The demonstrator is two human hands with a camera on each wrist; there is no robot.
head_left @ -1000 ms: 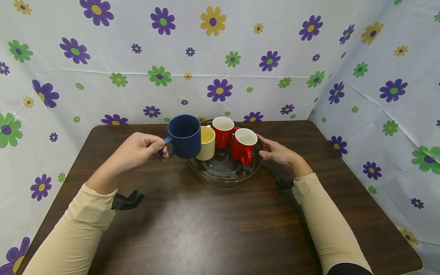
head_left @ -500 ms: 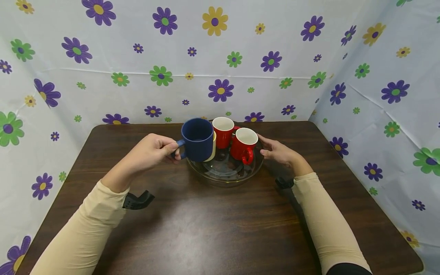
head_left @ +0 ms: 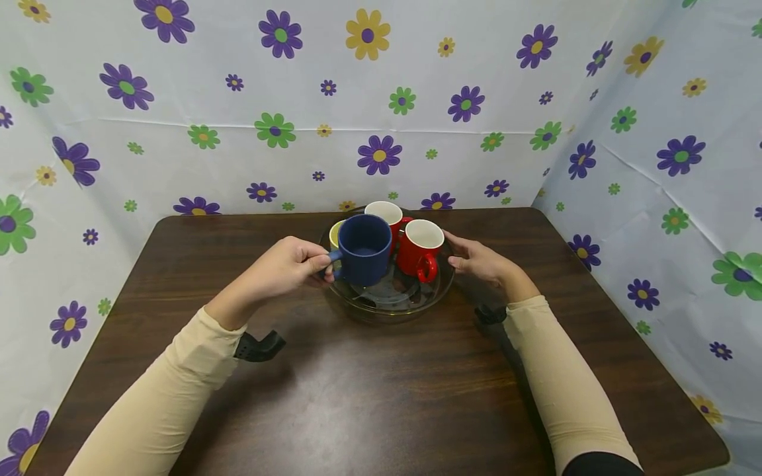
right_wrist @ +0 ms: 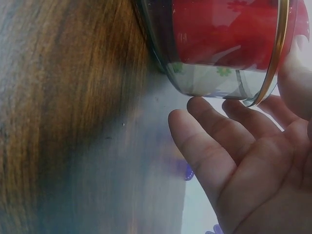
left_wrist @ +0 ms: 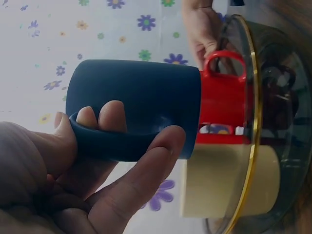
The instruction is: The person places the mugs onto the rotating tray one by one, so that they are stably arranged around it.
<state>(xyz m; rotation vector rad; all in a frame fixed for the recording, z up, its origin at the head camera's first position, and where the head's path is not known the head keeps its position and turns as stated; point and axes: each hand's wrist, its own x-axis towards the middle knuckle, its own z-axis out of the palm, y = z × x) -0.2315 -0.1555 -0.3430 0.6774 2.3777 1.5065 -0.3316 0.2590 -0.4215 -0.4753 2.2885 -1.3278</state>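
My left hand (head_left: 280, 268) pinches the handle of a dark blue mug (head_left: 365, 264), held upright over a clear glass dish (head_left: 387, 309). In the left wrist view, the mug's base sits above the dish's gold-tinted rim, apart from its floor. Inside the dish stand a cream mug (left_wrist: 229, 183), mostly hidden behind the blue one in the head view, and two red mugs with white insides, the front one (head_left: 413, 254) and the back one (head_left: 383, 210). My right hand (head_left: 485, 264) rests at the dish's right side, fingers extended against the outer wall (right_wrist: 204, 80).
A dark brown wooden table (head_left: 381, 390) carries the dish near its back edge. Flower-printed white cloth (head_left: 238, 59) hangs behind the table and along its right side. Black straps (head_left: 260, 346) sit at both wrists.
My left hand has carried the blue mug rightward and slightly lower, from the dish's left edge to above its middle-left. The right hand and the dish have stayed in place.
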